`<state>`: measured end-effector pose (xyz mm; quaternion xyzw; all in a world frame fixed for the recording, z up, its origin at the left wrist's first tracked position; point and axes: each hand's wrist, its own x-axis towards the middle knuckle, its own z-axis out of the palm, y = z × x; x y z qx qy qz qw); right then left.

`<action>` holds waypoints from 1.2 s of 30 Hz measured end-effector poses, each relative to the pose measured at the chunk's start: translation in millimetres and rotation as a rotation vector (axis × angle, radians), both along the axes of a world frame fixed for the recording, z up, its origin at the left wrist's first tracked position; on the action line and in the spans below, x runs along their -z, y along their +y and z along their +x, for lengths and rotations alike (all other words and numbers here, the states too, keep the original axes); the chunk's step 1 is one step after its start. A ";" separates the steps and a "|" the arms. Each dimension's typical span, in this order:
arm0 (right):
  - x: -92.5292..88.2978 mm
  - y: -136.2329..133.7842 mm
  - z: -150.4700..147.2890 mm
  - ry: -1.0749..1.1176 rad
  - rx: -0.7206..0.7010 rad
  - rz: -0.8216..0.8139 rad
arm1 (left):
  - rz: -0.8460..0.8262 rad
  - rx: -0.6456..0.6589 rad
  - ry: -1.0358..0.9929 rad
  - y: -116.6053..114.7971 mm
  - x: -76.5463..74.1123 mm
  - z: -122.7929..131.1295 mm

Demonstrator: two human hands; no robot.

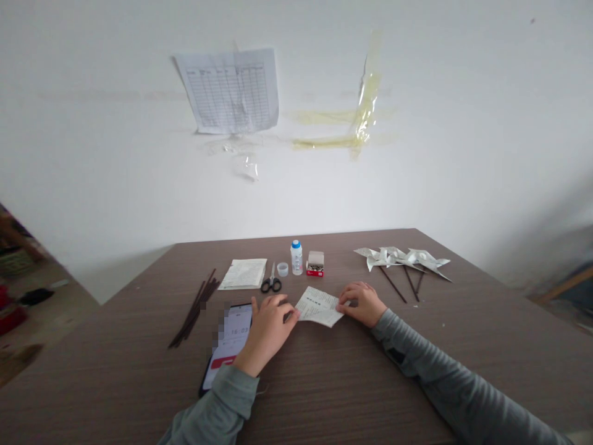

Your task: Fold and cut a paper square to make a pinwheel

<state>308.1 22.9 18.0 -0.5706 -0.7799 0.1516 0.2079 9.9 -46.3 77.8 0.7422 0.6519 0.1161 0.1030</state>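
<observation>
A printed sheet of paper (pixel 319 305), folded into a slanted shape, lies on the brown table (pixel 352 371) between my hands. My left hand (pixel 269 327) pinches its left corner with curled fingers, the wrist resting over a phone (pixel 227 349). My right hand (pixel 364 303) presses on the paper's right edge with fingers bent down.
Behind the paper stand scissors (pixel 271 282), a small cap (pixel 282 269), a white bottle with a blue lid (pixel 296 257) and an open box of pins (pixel 315 264). A paper stack (pixel 244 273) and dark sticks (pixel 194 309) lie left. Finished paper pinwheels (pixel 403 258) lie at the right.
</observation>
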 end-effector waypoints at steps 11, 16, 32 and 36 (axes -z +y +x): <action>11.4 0.9 -3.2 -0.084 -0.055 0.006 | 0.018 0.030 0.015 0.8 6.7 -3.1; 12.1 -3.7 -2.5 -0.053 -0.161 0.112 | 0.102 0.145 -0.026 7.1 28.2 -2.0; 41.0 -18.8 -40.8 -0.179 -0.297 0.080 | 0.135 0.247 0.171 3.1 65.5 17.1; 19.1 -30.9 -37.7 -0.217 -0.245 0.024 | 0.110 0.231 0.214 0.3 56.6 15.6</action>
